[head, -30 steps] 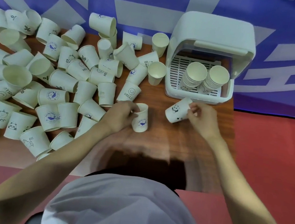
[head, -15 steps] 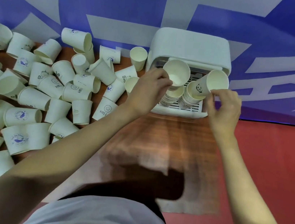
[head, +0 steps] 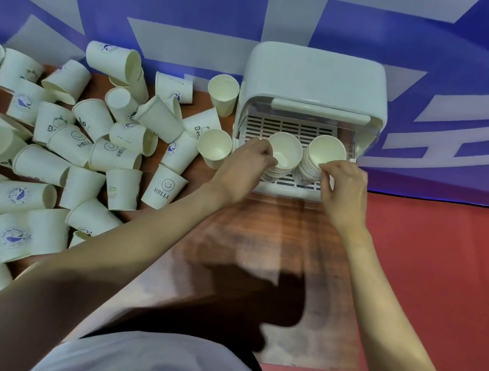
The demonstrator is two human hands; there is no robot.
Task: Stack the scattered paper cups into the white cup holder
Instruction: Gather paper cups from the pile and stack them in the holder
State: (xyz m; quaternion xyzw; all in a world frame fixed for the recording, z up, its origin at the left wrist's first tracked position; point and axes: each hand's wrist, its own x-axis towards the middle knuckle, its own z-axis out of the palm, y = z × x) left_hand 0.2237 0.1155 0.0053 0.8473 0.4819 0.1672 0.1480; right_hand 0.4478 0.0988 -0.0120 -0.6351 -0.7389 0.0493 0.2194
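The white cup holder [head: 316, 79] stands at the table's far right with its lid raised. Two leaning stacks of paper cups lie inside on its slatted floor. My left hand [head: 247, 167] pinches the rim of the top cup of the left stack [head: 284, 153]. My right hand [head: 341, 189] pinches the rim of the top cup of the right stack [head: 326, 153]. Both top cups sit nested on their stacks. Several loose paper cups [head: 164, 186] lie scattered over the left half of the table, some upright, some on their sides.
The wooden table [head: 276, 243] shows bare in front of the holder. Two upright cups [head: 214, 148] stand just left of the holder. A blue and white wall backs the table. Red floor [head: 444, 276] lies to the right.
Both hands carried a cup from the table up to the holder and lowered them onto the two stacks. The camera tilted toward the holder.
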